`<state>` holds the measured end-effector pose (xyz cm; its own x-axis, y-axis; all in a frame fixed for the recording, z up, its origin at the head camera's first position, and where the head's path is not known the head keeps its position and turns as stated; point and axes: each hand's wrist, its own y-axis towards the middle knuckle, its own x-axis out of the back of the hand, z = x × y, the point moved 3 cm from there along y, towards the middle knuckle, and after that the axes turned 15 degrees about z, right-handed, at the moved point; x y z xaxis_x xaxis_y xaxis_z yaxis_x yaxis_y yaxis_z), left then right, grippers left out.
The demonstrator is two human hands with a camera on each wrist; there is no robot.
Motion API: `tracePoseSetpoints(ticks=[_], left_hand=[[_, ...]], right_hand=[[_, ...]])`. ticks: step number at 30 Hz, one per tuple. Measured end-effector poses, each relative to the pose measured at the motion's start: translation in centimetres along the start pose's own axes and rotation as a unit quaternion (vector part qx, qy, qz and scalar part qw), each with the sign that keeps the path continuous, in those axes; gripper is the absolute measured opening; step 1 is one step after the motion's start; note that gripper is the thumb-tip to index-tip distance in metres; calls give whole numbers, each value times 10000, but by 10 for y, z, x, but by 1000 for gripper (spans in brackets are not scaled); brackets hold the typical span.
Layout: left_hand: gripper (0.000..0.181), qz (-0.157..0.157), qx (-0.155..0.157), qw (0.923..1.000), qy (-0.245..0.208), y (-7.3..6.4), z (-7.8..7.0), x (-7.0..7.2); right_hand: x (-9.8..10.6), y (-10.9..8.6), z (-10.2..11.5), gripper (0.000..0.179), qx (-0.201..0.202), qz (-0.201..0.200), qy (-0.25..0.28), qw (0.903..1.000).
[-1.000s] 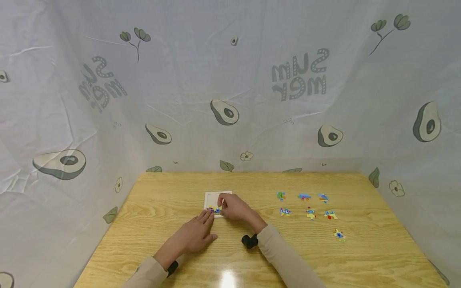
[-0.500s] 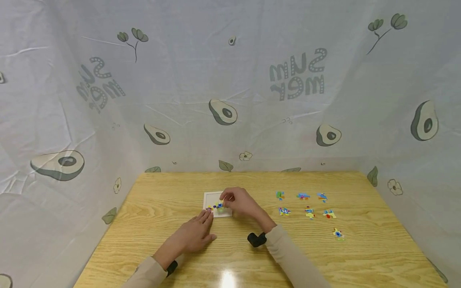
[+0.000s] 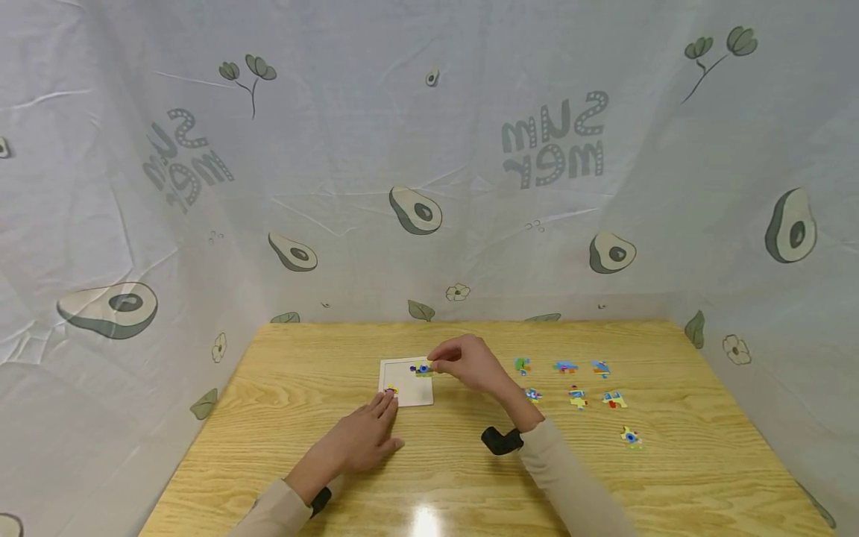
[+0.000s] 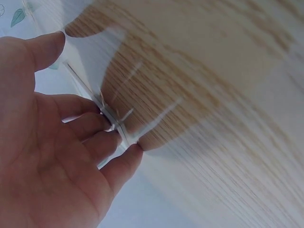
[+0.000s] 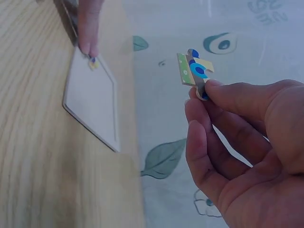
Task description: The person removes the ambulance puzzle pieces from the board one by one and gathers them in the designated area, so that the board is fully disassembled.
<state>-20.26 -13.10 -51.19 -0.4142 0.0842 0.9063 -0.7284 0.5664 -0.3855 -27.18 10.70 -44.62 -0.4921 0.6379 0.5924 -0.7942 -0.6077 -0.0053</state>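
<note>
My right hand (image 3: 473, 365) pinches a jigsaw puzzle piece (image 5: 197, 70) between thumb and fingertips, raised above the table. It has a green edge, a blue ring and dark blue knobs. Below it, the white puzzle tray (image 3: 411, 385) lies flat with a raised border. A purple and yellow puzzle piece (image 3: 392, 389) sits in the tray's near left corner. My left hand (image 3: 362, 437) lies at that corner, its extended fingertips at the tray edge and partly over the piece. In the left wrist view, the fingers (image 4: 123, 166) reach the tray's near edge.
Several loose puzzle pieces lie in rough rows on the wooden table (image 3: 302, 358) to the right, among them a green one (image 3: 522, 365), a red and white one (image 3: 614, 400) and a yellow one (image 3: 630, 437). A patterned curtain (image 3: 362, 283) hangs behind the table.
My right hand has lifted the blue-ringed puzzle piece out of the tray's near side and drawn it up and to the right. My left hand has stayed at the tray's near left corner.
</note>
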Motion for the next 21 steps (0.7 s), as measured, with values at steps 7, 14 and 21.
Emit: tracePoseSetpoints(ticks=[7,14,21], left_hand=[[76,69,-52,10000,34,-1,0,1],[75,45,-55,9999,74,-3,-2,1],[75,78,-32,9999,71,-2,-3,2]], right_hand=[[23,-20,6,19,102,2,94,9999],[44,-46,2,20,83,54,139,9999],[65,-71,-7,19,-42,-61,59,10000]])
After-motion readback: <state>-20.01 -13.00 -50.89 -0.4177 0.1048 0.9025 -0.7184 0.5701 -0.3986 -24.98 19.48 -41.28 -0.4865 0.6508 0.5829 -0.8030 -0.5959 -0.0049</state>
